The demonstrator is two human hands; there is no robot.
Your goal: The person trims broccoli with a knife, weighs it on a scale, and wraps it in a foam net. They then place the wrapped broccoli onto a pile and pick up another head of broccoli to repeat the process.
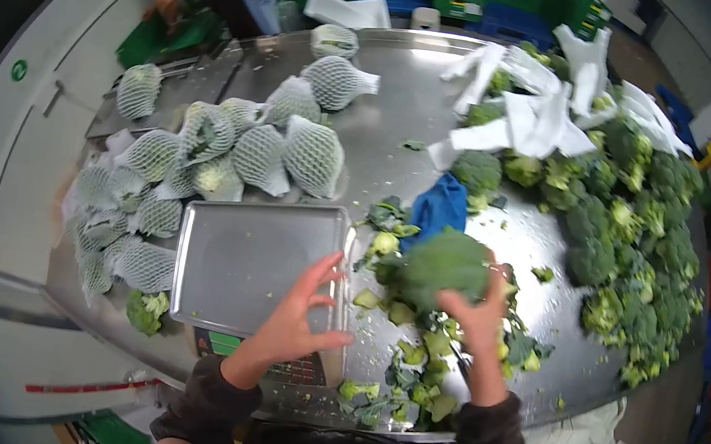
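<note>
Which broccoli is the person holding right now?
The big round broccoli head in the right hand, just right of the scale tray. The other bare ones lie in a pile further right; the netted ones lie left.

Both of the person's hands are bare: the left hand [291, 322] at seven o'clock and the right hand [480, 317] at five o'clock wear no gloves. Each wrist disappears into a dark, brownish-grey sleeve of soft, slightly bunched fabric with a loose cuff. Below, at six o'clock, the same dark garment covers the chest, and a pale band shows near each elbow.
</note>
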